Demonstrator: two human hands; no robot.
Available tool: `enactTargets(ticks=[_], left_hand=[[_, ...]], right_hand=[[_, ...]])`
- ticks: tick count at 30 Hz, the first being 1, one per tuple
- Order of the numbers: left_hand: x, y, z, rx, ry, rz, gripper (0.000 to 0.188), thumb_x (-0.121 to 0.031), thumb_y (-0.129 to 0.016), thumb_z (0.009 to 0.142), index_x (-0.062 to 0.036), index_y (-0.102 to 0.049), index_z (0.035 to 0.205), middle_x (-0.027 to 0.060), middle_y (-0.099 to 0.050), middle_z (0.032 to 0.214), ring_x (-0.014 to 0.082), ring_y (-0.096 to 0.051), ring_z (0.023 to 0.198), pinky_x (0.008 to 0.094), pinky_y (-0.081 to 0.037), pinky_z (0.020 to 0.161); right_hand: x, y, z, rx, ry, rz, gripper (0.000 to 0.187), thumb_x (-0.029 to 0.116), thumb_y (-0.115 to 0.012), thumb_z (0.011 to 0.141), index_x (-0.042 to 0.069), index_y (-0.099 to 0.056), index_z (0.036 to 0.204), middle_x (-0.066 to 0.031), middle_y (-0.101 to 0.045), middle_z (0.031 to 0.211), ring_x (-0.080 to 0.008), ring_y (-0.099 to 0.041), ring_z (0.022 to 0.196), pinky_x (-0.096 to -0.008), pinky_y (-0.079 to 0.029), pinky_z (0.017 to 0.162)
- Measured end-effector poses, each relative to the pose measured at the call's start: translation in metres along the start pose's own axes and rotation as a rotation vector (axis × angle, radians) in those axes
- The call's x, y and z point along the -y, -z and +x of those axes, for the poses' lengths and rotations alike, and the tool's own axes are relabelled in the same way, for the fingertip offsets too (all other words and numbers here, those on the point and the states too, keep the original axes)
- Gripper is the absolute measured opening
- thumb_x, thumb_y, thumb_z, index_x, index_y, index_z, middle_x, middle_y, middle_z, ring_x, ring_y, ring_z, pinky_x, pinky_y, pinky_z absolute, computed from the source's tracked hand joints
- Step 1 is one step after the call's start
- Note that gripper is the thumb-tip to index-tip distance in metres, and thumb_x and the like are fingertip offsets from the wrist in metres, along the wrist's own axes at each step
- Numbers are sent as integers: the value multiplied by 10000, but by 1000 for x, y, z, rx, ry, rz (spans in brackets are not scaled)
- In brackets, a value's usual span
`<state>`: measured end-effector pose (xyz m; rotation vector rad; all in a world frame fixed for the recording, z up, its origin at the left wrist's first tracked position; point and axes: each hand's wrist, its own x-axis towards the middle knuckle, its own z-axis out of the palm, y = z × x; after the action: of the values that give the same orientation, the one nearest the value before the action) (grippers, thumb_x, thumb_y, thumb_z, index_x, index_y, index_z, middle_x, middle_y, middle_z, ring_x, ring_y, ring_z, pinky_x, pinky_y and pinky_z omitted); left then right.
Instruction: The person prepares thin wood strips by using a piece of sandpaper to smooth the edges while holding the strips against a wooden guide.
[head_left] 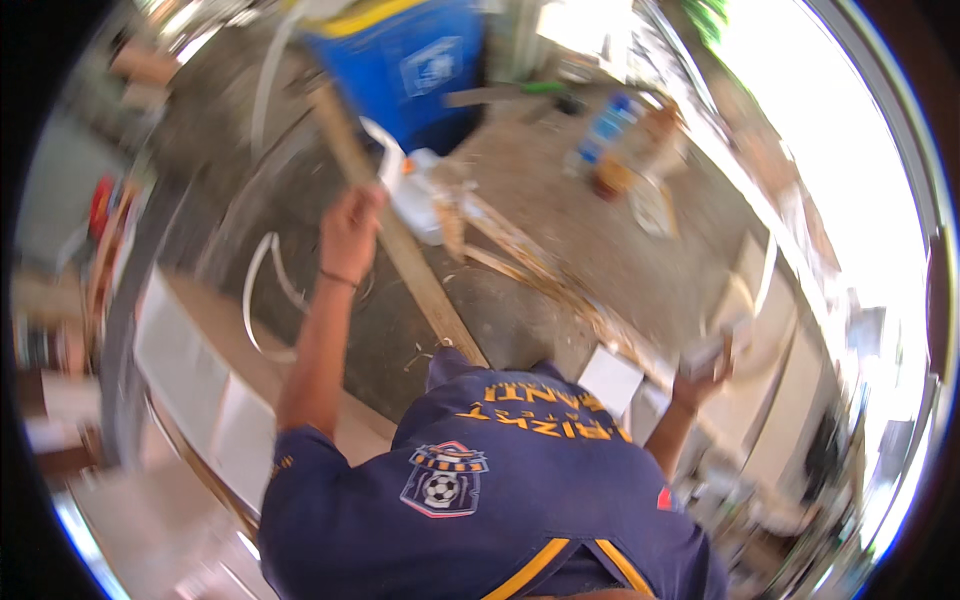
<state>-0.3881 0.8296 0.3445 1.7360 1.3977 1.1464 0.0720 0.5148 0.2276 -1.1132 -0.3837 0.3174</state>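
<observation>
My left hand [352, 228] is raised in front of me, its fingers closed around a thin white strip [388, 150]. One end curls up past the fist, and a white loop [250, 300] hangs to the left of the forearm; whether it is the same strip I cannot tell. Out to the right, my right hand [700, 382] grips a small pale block-like thing [706, 354], too blurred to name. A white sheet or board [611, 379] lies just left of that hand. Beyond the left hand, a long wooden plank [400, 250] slants away from my lap.
Ahead stands a blue bin [400, 70] with a yellow rim. A white plastic jug [415, 205] with an orange cap sits beside the plank. Splintered wood strips [540, 270] cross the floor. Farther right is a blue-labelled bottle [605, 130]. White panels [190, 340] are at my left.
</observation>
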Motion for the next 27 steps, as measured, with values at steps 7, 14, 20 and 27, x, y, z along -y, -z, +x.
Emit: enactTargets(ticks=[7,14,20,27], left_hand=[[-99,-240,-107,948,74,-208,282,-255,-570,907,6,-613,811,54,-610,617,91,-566,455,235,-442,428],[-139,-323,-159,1297,233,-197,292,-267,-537,925,-11,-574,788,45,-609,665,94,-563,447,227,-446,400],[-136,-347,-152,1371,315,-164,286,-248,-525,926,-7,-547,774,61,-596,660,122,-585,458,236,-455,397],[-131,-352,-133,1517,249,-145,271,-218,-505,917,2,-539,761,67,-591,650,144,-603,465,254,-473,399]], right_hand=[[55,-28,17,-218,-322,515,666,595,-532,802,122,-487,1269,-50,-569,1168,-232,-542,1040,-382,-430,891],[77,-29,8,-186,-352,493,516,475,-443,903,58,-510,1199,-59,-600,1077,-192,-576,975,-350,-455,864],[75,-36,7,-231,-358,506,459,421,-450,910,46,-527,1163,-67,-605,1017,-184,-592,889,-341,-473,789],[47,-60,4,-330,-363,389,385,347,-550,875,21,-555,1079,-46,-581,934,-153,-586,827,-307,-493,678]])
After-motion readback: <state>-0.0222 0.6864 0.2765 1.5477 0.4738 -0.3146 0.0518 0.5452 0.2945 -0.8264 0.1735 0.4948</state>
